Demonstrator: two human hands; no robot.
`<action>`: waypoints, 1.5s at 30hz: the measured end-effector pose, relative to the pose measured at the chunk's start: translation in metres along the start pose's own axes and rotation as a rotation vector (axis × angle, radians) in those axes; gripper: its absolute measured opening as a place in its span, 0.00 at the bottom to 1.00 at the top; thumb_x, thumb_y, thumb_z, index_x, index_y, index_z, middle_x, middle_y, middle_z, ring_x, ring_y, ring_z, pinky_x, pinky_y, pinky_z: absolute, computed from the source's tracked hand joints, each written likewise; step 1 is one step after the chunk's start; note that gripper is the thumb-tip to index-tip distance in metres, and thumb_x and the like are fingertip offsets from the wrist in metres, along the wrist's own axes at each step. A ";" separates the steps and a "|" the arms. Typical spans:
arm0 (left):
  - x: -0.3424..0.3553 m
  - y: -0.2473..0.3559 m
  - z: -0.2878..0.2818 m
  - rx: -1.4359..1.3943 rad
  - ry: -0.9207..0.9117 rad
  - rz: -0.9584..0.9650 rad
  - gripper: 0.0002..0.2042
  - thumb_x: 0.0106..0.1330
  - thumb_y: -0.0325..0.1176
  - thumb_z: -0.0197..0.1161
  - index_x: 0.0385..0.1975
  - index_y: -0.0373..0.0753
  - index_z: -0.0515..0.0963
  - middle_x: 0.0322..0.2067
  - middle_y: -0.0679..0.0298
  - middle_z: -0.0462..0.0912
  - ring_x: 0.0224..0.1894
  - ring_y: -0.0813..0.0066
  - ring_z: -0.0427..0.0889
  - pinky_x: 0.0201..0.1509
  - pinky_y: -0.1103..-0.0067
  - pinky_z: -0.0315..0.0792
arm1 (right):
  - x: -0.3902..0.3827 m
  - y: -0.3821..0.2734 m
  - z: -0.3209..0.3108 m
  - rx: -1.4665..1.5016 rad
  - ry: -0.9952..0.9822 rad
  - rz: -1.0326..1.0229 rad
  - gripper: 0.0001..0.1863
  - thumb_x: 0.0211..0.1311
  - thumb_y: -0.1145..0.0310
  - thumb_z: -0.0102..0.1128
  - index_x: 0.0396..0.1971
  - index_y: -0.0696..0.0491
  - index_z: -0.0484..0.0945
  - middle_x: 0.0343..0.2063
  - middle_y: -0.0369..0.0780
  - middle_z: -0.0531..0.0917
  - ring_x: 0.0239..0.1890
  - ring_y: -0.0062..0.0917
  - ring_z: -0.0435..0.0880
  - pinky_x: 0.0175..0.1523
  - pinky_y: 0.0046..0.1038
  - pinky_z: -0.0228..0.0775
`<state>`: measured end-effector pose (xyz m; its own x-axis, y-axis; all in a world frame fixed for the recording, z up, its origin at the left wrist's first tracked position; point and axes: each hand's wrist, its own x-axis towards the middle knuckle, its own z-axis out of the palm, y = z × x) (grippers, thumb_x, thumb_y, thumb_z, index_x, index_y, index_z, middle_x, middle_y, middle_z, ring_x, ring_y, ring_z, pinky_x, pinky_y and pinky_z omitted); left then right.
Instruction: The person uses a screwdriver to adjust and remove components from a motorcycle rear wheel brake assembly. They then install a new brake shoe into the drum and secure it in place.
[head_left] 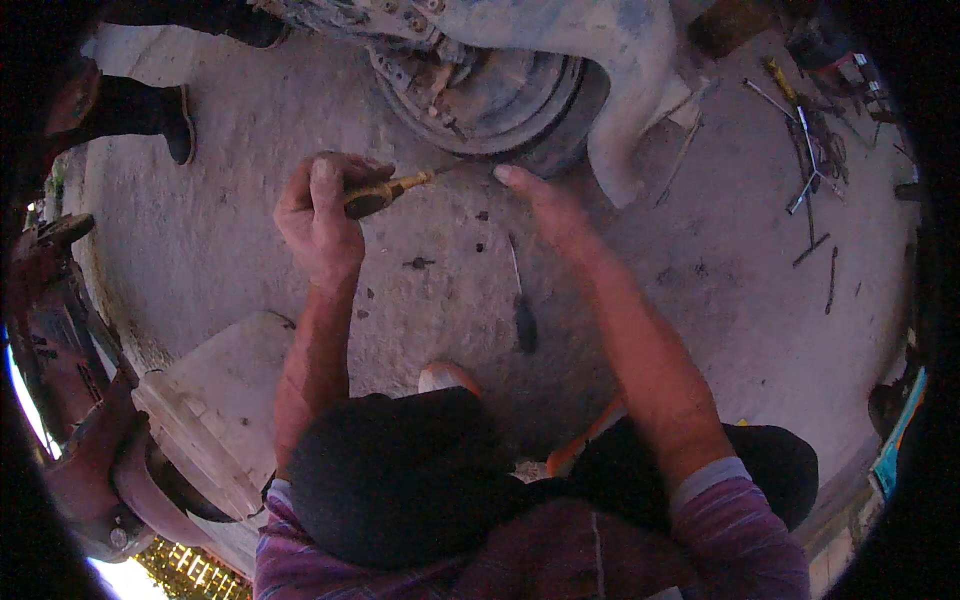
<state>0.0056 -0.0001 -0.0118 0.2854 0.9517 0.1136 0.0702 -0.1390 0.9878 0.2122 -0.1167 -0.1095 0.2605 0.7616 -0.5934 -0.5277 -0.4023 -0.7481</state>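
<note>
My left hand [325, 205] is closed around the dark and yellow handle of a screwdriver [385, 193]. Its thin shaft points right, toward the lower edge of a dusty wheel [480, 110] with its hub and inner parts exposed. My right hand [540, 205] is at the wheel's lower edge, its thumb tip close to the screwdriver's tip; whether they touch I cannot tell. The other fingers of that hand are hidden. Between my forearms, a second screwdriver [524, 322] with a black handle lies on the floor.
At right, a Y-shaped wrench [808, 175] and other tools lie on the concrete floor [720, 300]. A curved, dusty part [625, 120] comes down beside the wheel. Small dark pieces [418, 263] dot the floor. Another person's boot [178, 125] is at upper left; a reddish vehicle [75, 400] stands left.
</note>
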 end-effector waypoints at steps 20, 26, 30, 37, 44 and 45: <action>0.078 0.005 0.008 -0.121 0.138 -0.260 0.21 0.78 0.49 0.56 0.35 0.33 0.74 0.29 0.53 0.81 0.28 0.56 0.85 0.35 0.60 0.83 | 0.030 0.044 -0.012 -0.071 0.002 -0.267 0.36 0.59 0.60 0.75 0.65 0.58 0.73 0.58 0.35 0.79 0.58 0.27 0.77 0.67 0.33 0.69; 0.126 -0.023 0.012 -0.157 0.109 -0.339 0.21 0.78 0.50 0.55 0.40 0.34 0.75 0.32 0.57 0.79 0.32 0.58 0.82 0.36 0.57 0.82 | 0.030 0.042 -0.021 -0.046 -0.076 -0.081 0.36 0.59 0.59 0.75 0.64 0.58 0.73 0.59 0.36 0.78 0.60 0.27 0.76 0.68 0.33 0.67; 0.151 -0.059 0.005 -0.186 0.081 -0.331 0.21 0.77 0.52 0.55 0.43 0.35 0.76 0.34 0.58 0.79 0.35 0.59 0.83 0.35 0.60 0.80 | 0.023 0.029 -0.016 -0.031 -0.075 -0.021 0.36 0.59 0.58 0.74 0.65 0.58 0.73 0.60 0.37 0.78 0.61 0.27 0.75 0.69 0.33 0.66; 0.160 -0.103 -0.013 -0.072 0.003 -0.247 0.20 0.77 0.51 0.54 0.44 0.36 0.76 0.38 0.57 0.81 0.38 0.60 0.83 0.35 0.63 0.79 | 0.009 0.019 -0.016 -0.148 -0.049 -0.173 0.40 0.57 0.53 0.76 0.64 0.59 0.73 0.60 0.38 0.78 0.60 0.27 0.76 0.70 0.31 0.64; 0.189 -0.151 -0.002 -0.650 -0.223 -0.263 0.15 0.73 0.44 0.59 0.48 0.38 0.75 0.42 0.61 0.82 0.39 0.63 0.82 0.41 0.65 0.79 | 0.026 0.036 -0.019 -0.218 0.104 -0.226 0.29 0.57 0.50 0.75 0.50 0.58 0.84 0.49 0.36 0.83 0.54 0.25 0.78 0.62 0.29 0.70; 0.190 -0.159 0.004 -0.710 -0.164 -0.248 0.16 0.72 0.44 0.60 0.49 0.38 0.75 0.43 0.61 0.82 0.41 0.64 0.81 0.43 0.65 0.78 | 0.027 0.037 -0.020 -0.212 0.109 -0.319 0.30 0.58 0.50 0.75 0.51 0.58 0.83 0.49 0.36 0.83 0.54 0.25 0.78 0.62 0.29 0.70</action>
<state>0.0524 0.2019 -0.1476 0.4837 0.8713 -0.0826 -0.4637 0.3351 0.8201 0.2161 -0.1211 -0.1595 0.4745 0.8118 -0.3403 -0.2307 -0.2584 -0.9381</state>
